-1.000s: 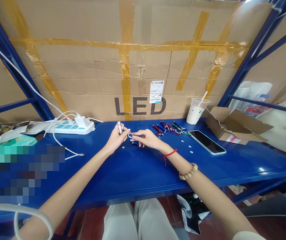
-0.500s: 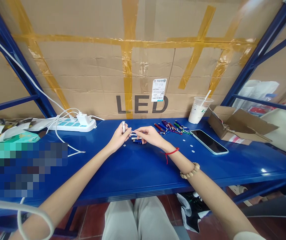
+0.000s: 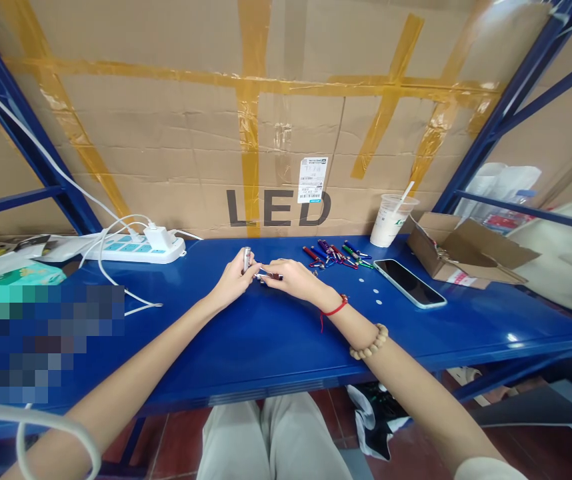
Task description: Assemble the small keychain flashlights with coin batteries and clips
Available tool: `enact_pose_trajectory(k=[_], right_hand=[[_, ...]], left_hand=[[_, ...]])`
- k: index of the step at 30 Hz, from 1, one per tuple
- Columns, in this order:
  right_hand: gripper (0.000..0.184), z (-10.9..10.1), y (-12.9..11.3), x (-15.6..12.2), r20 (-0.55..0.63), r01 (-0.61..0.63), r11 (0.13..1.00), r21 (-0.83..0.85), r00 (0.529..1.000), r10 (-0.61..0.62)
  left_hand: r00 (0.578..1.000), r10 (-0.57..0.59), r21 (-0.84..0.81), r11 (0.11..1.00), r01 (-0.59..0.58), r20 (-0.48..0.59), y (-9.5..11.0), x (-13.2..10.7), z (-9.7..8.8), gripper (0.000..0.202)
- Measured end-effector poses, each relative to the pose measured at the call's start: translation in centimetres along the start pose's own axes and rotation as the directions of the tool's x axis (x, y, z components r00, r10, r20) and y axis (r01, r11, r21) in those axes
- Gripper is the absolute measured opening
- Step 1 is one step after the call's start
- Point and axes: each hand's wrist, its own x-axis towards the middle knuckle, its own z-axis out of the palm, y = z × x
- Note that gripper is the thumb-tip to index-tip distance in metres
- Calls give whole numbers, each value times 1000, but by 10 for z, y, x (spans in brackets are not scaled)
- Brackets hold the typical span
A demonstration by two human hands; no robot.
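Observation:
My left hand [image 3: 233,280] is closed round a small silver keychain flashlight [image 3: 247,259], which it holds upright above the blue shelf top [image 3: 266,333]. My right hand [image 3: 291,277] is closed in a pinch on another small piece [image 3: 271,275] next to the flashlight; what it is stays too small to name. The two hands nearly touch. A pile of several coloured keychain flashlights [image 3: 336,255] lies just right of my right hand. A few small round button cells [image 3: 376,295] lie scattered on the shelf.
A white power strip [image 3: 131,250] with a charger and cables sits at the back left. A plastic cup with a straw [image 3: 390,220], a phone [image 3: 409,283] and an open cardboard box [image 3: 461,250] stand at the right. A large taped LED carton [image 3: 276,133] forms the back wall.
My right hand has closed in toward the left hand, and both have sunk slightly toward the shelf. The camera view shifted a little.

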Motion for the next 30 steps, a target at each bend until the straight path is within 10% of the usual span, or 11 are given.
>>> enact_pose_trajectory(k=[30], right_hand=[[22, 13, 5, 4, -124, -27, 984, 176, 991, 49]], left_hand=[[995, 100, 216, 972, -98, 0, 7, 1, -5, 14]])
